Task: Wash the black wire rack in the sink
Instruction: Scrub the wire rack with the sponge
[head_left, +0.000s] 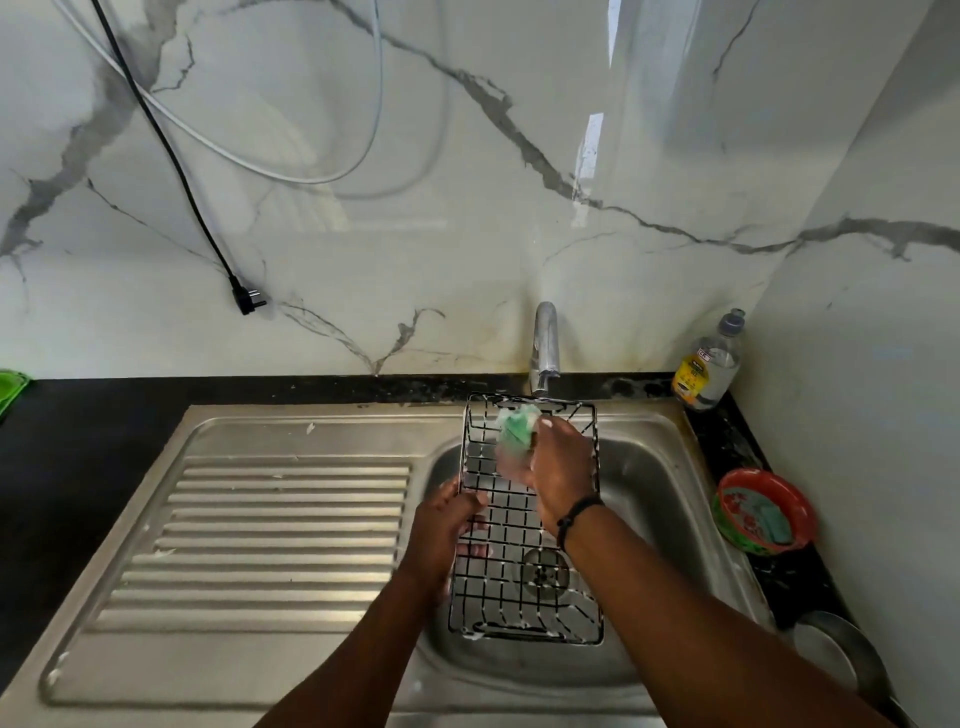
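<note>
Both hands grip: left (441, 525) the rack (524, 582), right (558, 470) a blurred sponge (514, 428).

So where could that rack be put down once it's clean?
The ribbed draining board, left of the basin, lies bare. The black counter beyond it looks free too. The right side is crowded: bottle, red bowl and steel plates fill the narrow strip.

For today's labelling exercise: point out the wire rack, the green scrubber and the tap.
wire rack (506, 592), head view, on the grid wires in its lower half.
green scrubber (515, 427), head view, on the green pad above the right hand's fingers.
tap (545, 343), head view, on the chrome spout.
</note>
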